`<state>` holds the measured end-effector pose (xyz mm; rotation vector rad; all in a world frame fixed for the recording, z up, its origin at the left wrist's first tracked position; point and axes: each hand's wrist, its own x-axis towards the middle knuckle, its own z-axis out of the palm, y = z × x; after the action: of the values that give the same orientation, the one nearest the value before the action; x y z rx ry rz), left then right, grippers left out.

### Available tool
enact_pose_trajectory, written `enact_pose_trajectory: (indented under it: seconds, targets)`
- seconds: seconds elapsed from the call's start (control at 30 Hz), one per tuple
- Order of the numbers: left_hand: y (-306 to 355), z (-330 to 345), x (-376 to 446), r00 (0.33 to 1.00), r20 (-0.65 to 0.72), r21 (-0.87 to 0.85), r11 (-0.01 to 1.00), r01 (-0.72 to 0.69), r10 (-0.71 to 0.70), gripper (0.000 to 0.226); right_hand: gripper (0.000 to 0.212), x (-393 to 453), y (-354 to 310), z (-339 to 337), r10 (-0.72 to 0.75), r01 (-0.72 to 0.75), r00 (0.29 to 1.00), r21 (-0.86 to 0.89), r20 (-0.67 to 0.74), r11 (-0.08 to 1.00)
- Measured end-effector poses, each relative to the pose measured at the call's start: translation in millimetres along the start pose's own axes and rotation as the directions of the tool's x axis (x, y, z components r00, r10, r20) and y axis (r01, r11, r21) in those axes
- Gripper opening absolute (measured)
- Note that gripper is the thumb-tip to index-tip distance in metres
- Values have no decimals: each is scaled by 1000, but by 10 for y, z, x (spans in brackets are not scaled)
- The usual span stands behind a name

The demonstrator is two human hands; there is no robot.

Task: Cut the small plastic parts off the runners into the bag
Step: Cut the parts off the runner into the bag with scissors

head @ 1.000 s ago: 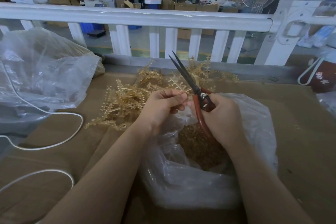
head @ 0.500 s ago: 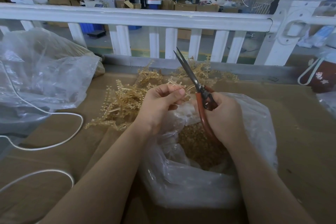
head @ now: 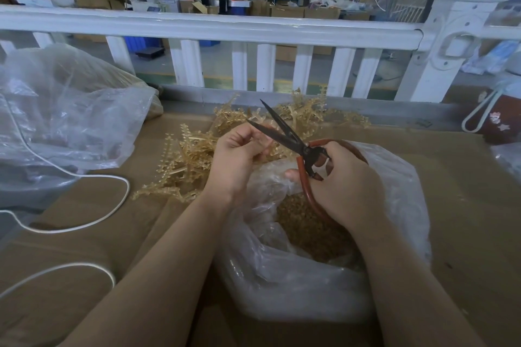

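Red-handled scissors (head: 284,134) gripped in right hand (head: 344,186), blades apart, left hand (head: 236,160) pinching runner (head: 265,149), over bag (head: 310,284)

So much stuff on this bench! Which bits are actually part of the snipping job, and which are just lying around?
In use: scissors in the right hand; runner held by the left hand; pile of runners; open bag of cut parts.

Lying about: white cord; crumpled plastic bag; red pouch.

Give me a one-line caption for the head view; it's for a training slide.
Right hand opens red-handled scissors beside a tan plastic runner pinched in the left hand, above the clear plastic bag.
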<state>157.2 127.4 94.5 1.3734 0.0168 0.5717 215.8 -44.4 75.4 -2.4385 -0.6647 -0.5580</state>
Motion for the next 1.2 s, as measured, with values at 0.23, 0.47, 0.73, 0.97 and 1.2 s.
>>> enact_pose_trajectory:
  seconds: [0.23,0.47,0.73,0.97,1.2]
  targets:
    - [3,4,1,1000,-3,-5,1000,15,-15,12,51,-12,-16,-15,-7,4,999,-77,-40,997]
    - [0,-18,-2,998,55,-30,999,16,-15,17,52,-29,-26,-31,15,-17,998,-50,-57,999]
    - [-29,-41,10,998,54,-41,999,27,-25,20,51,-44,-36,-41,1,-4,998,-43,-68,999]
    - [-6,-26,-2,995,86,-83,995,48,-40,9,53,-50,-54,-66,-10,10,997,-2,-79,1000]
    - [-2,-21,-7,995,102,-69,997,29,-22,10,62,-57,-54,-56,-10,12,995,17,-102,1000]
